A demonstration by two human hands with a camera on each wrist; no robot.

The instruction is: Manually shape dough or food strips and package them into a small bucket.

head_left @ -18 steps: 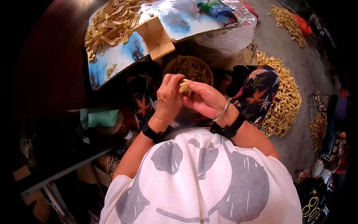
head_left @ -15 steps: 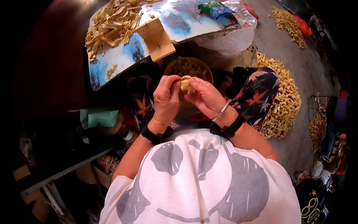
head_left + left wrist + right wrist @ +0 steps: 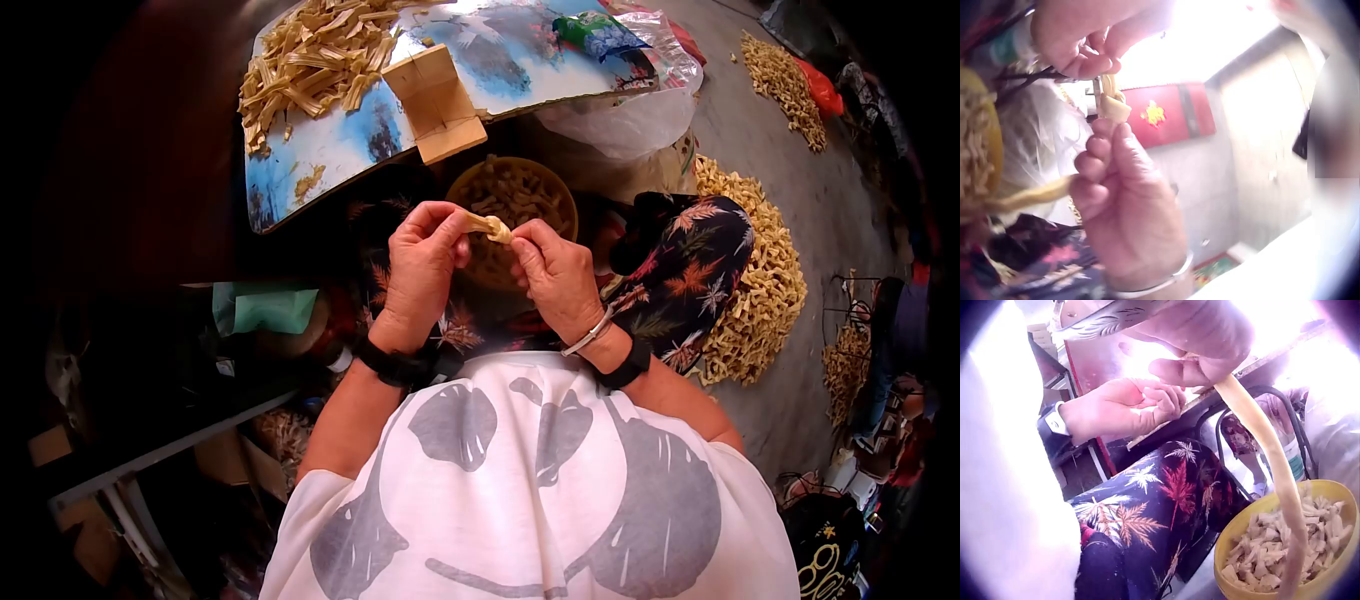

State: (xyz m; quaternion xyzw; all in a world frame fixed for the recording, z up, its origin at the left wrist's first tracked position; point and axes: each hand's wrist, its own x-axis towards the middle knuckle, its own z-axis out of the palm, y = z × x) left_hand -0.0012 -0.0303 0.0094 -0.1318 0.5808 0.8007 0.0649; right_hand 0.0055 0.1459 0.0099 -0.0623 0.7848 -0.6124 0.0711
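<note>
A pale yellow strip that looks like tofu skin has a small knot point(image 3: 497, 230) in it, between the two hands. My left hand point(image 3: 418, 268) pinches the strip on one side of the knot, thumb against fingers. On the other side my right hand point(image 3: 562, 282), with a bracelet at its wrist, grips it right beside the knot. In the left wrist view the knot point(image 3: 1115, 109) shows just above the right fingertips. A long loose tail of the strip point(image 3: 1272, 459) hangs from the right hand in the right wrist view, passing in front of the yellow bowl point(image 3: 1227, 553).
The bowl, holding many pale pieces, stands beyond the hands between the knees. On the painted table point(image 3: 345, 140) lie a heap of strips point(image 3: 320, 65) and a wooden stand point(image 3: 436, 105). A large pile of pale knots point(image 3: 765, 290) covers floor at the right, beside a patterned trouser leg point(image 3: 690, 250).
The hands have drawn apart, and the bunched strip now shows as a knot stretched between them. My right hand has turned so its back faces up. The head view has shifted slightly.
</note>
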